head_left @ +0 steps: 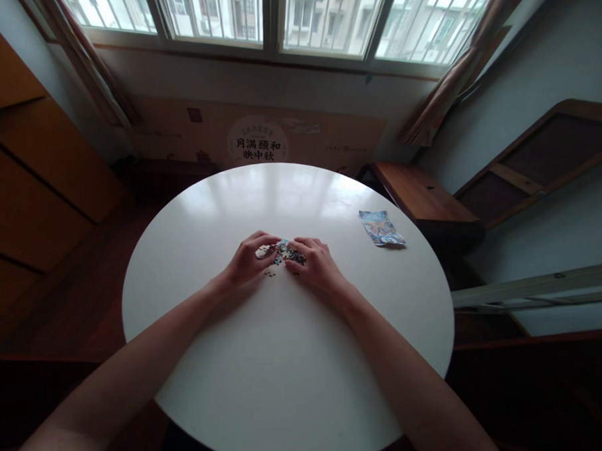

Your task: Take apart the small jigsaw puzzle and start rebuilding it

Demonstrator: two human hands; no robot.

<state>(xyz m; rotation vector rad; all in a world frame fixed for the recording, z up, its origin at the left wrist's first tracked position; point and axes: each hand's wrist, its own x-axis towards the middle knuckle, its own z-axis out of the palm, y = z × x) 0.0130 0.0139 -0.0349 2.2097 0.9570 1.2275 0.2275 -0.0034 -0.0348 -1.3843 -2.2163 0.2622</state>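
A small heap of tiny puzzle pieces [283, 253] lies near the middle of a round white table [287, 359]. My left hand [249, 259] rests on the table at the heap's left side, its curled fingertips touching the pieces. On the right side my right hand [317, 265] does the same, fingers bent onto the pieces. One loose piece [270, 274] sits just below the heap. Whether either hand pinches a piece cannot be told.
A small printed packet [379, 228] lies on the table toward the right edge. A wooden bench [419, 195] stands beyond the table on the right, wooden cabinets [24, 171] on the left, a window wall behind.
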